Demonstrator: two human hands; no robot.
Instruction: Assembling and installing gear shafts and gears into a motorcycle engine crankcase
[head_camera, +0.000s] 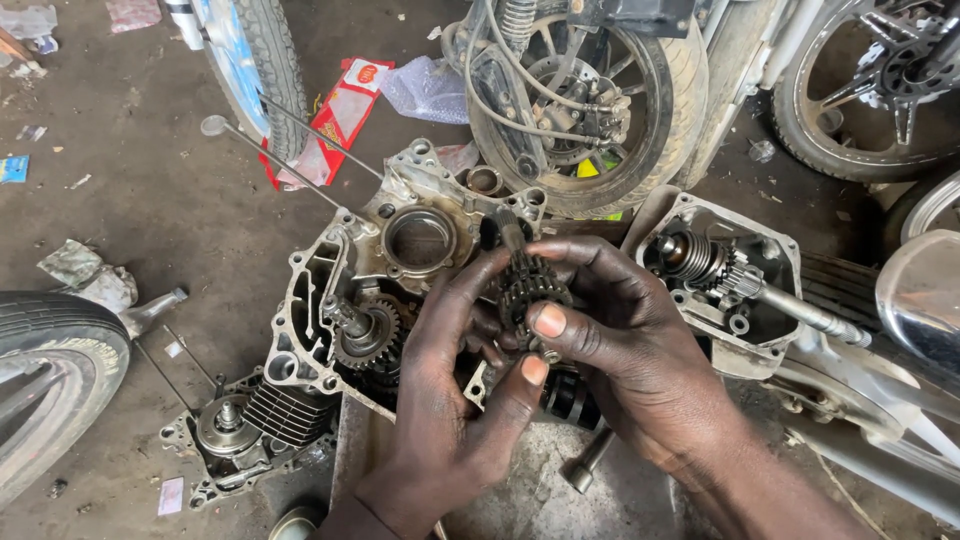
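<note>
Both my hands hold a dark, greasy gear cluster on a short shaft (523, 276) upright above an opened engine crankcase half (345, 275). My left hand (450, 400) grips it from below and the left, thumb near its lower end. My right hand (625, 350) wraps it from the right, thumb pressed against the gears. Inside the crankcase sits another gear (368, 333) on its shaft, beside a round bearing bore (418, 240).
A second casing half with a geared shaft (725, 275) lies to the right. A smaller engine part (240, 425) rests at lower left. Motorcycle wheels (590, 100) stand behind, a tyre (50, 370) at left, a red packet (335, 120) on the dirty floor.
</note>
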